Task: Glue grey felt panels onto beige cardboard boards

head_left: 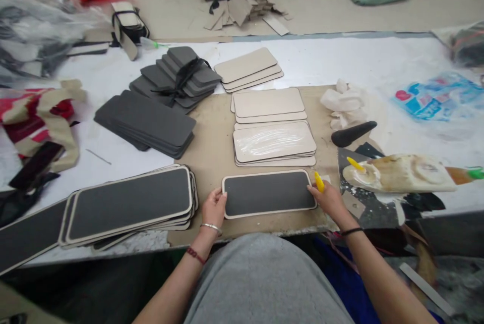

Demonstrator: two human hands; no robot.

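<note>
A dark grey rectangular panel with a pale border (268,194) lies in front of me at the table's near edge. Its left end is pinched by my left hand (214,208). At the right end, my right hand (330,200) grips the panel and also keeps a small yellow stick-like tool (319,181) between its fingers. Just behind is a beige panel (274,141) on a pile, its top streaked with something wet and shiny. More beige panels (269,103) lie fanned out beyond it. To the left rests a stack of bordered panels (130,205).
Plain dark grey panels (147,119) and a tied bundle (172,74) lie left of centre. On the right are a paste-smeared bottle (412,172), a black handle-like piece (353,133), crumpled tissue (344,102) and a printed plastic bag (434,97). Board scraps (245,6) sit farther back.
</note>
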